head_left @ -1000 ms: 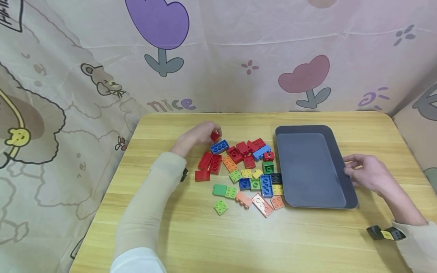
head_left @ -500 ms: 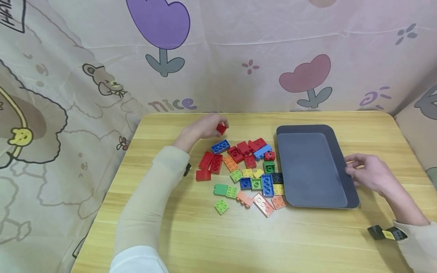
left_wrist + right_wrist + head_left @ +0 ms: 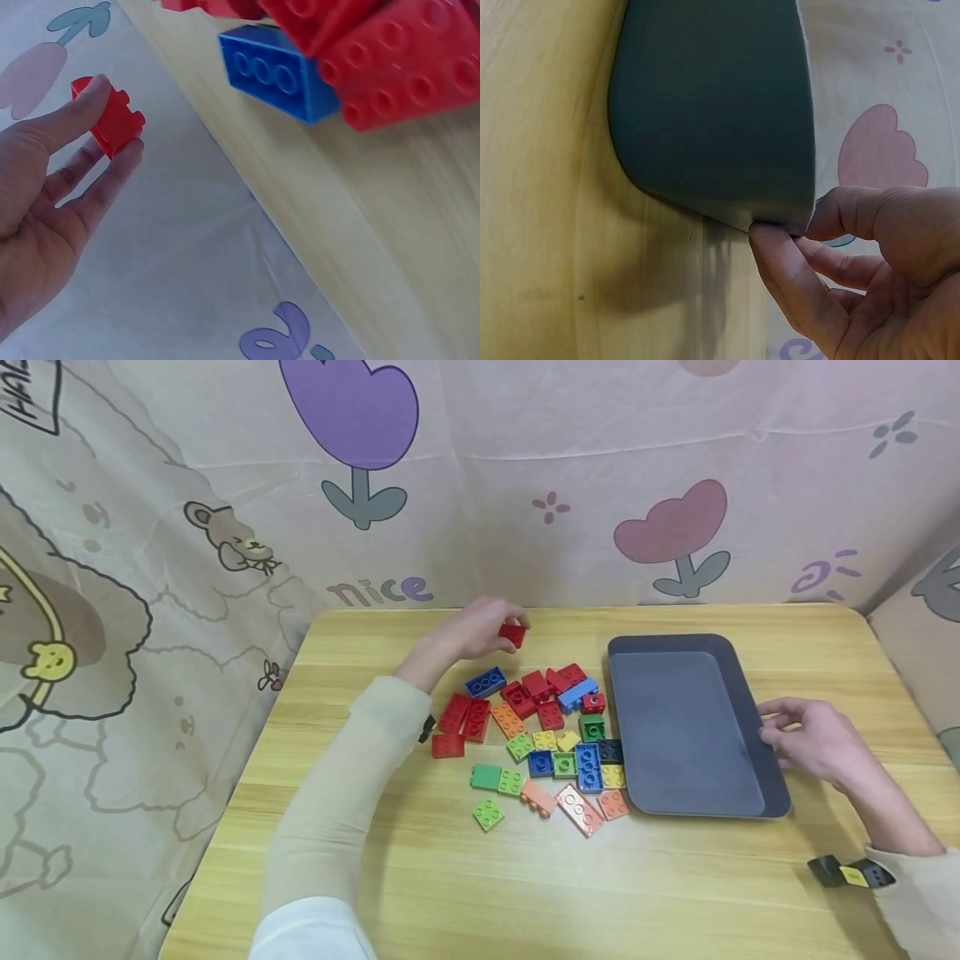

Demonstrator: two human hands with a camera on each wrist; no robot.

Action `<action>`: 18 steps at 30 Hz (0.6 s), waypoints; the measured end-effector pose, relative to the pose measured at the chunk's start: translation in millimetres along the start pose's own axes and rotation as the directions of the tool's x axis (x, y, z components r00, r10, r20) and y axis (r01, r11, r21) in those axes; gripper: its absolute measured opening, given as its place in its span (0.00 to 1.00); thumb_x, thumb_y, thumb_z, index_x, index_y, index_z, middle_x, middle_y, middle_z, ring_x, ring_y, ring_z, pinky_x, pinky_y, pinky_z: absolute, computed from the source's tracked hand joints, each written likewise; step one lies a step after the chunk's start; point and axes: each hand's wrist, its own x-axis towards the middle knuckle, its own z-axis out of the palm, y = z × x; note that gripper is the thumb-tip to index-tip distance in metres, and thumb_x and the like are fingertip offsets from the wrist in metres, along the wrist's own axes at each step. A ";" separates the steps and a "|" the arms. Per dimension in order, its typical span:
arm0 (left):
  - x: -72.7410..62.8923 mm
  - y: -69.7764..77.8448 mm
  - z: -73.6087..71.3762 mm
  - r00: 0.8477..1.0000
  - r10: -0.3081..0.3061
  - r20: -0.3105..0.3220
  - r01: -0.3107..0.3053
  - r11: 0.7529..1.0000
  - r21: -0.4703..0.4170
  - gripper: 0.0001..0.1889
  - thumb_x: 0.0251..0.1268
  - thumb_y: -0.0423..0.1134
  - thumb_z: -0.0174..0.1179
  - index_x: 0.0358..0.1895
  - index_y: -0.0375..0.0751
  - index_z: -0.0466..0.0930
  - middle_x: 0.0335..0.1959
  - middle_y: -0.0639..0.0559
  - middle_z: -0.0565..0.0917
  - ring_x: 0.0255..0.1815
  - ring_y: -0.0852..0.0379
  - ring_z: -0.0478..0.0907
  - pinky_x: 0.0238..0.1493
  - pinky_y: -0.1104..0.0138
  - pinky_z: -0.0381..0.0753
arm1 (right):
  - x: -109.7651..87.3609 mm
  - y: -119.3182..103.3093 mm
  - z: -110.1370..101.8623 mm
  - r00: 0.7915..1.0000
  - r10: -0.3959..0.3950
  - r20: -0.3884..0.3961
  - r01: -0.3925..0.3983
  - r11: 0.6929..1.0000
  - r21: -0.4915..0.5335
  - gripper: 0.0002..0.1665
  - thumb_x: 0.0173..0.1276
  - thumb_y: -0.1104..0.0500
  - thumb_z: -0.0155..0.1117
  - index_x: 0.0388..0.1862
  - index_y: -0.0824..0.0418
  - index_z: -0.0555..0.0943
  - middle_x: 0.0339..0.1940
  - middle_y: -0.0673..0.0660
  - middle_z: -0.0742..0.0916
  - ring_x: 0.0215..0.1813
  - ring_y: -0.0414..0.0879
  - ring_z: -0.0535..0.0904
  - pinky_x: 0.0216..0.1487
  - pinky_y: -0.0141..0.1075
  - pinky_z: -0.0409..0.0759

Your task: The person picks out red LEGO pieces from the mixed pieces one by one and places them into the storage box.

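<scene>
There, the left hand [image 3: 482, 628] is pinching a red brick [image 3: 513, 636] in a snug hold beyond the scattered bricks [image 3: 507, 720], while the right hand [image 3: 813, 740] is gripping the dark tray [image 3: 690, 735] by its right-hand rim!

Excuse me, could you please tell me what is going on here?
A person is handling toy bricks beside a tray. Their left hand pinches a red brick, held up off the table. Their right hand grips the edge of the tray on its right side. The other bricks, in several colors, lie loose on the table to the tray's left.
</scene>
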 end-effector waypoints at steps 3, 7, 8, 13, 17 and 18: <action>3.8 6.9 -1.2 1.000 0.011 -0.008 -0.011 1.000 0.013 0.25 0.70 0.39 0.71 0.68 0.44 0.80 0.65 0.46 0.84 0.68 0.47 0.79 0.70 0.58 0.81 | 0.3 0.0 0.3 1.000 -0.002 -0.001 0.002 1.000 0.002 0.27 0.73 0.68 0.60 0.66 0.83 0.72 0.50 0.77 0.85 0.32 0.31 0.84 0.32 0.35 0.89; 9.9 17.8 -3.8 0.999 0.037 -0.023 -0.036 0.999 0.034 0.25 0.70 0.40 0.71 0.68 0.45 0.81 0.65 0.46 0.84 0.67 0.48 0.79 0.70 0.58 0.81 | 0.3 0.0 0.3 1.000 -0.002 -0.002 0.002 1.000 0.001 0.27 0.73 0.68 0.59 0.66 0.83 0.71 0.50 0.78 0.84 0.32 0.31 0.84 0.32 0.35 0.89; 11.3 20.9 -4.5 0.999 0.043 -0.025 -0.042 0.999 0.034 0.24 0.70 0.40 0.71 0.68 0.45 0.81 0.65 0.47 0.84 0.67 0.48 0.80 0.70 0.58 0.81 | 0.2 0.0 0.3 1.000 -0.003 -0.003 0.003 1.000 0.000 0.27 0.73 0.68 0.59 0.66 0.83 0.71 0.50 0.78 0.84 0.32 0.31 0.84 0.32 0.35 0.89; 17.9 37.0 -5.4 0.998 0.061 -0.016 -0.061 0.998 0.020 0.24 0.70 0.41 0.71 0.68 0.47 0.81 0.66 0.48 0.84 0.67 0.50 0.79 0.69 0.61 0.81 | 0.0 0.6 1.2 1.000 -0.009 -0.009 0.009 1.000 -0.001 0.26 0.73 0.68 0.60 0.65 0.83 0.72 0.48 0.77 0.85 0.31 0.31 0.84 0.32 0.34 0.89; 23.4 48.3 -2.0 0.998 0.069 -0.007 -0.069 0.998 0.009 0.25 0.70 0.42 0.70 0.69 0.48 0.80 0.65 0.50 0.84 0.66 0.52 0.79 0.69 0.64 0.81 | -0.2 0.9 1.5 1.000 -0.013 -0.016 0.012 1.000 -0.003 0.26 0.73 0.68 0.60 0.65 0.83 0.72 0.48 0.77 0.85 0.31 0.31 0.83 0.31 0.34 0.89; 24.8 51.0 -0.8 0.997 0.072 -0.004 -0.072 0.997 0.009 0.25 0.71 0.42 0.70 0.69 0.48 0.80 0.65 0.50 0.84 0.66 0.53 0.79 0.68 0.65 0.81 | -0.2 1.0 1.4 1.000 -0.013 -0.016 0.013 1.000 -0.005 0.26 0.74 0.68 0.59 0.65 0.83 0.72 0.48 0.77 0.85 0.31 0.30 0.83 0.31 0.34 0.89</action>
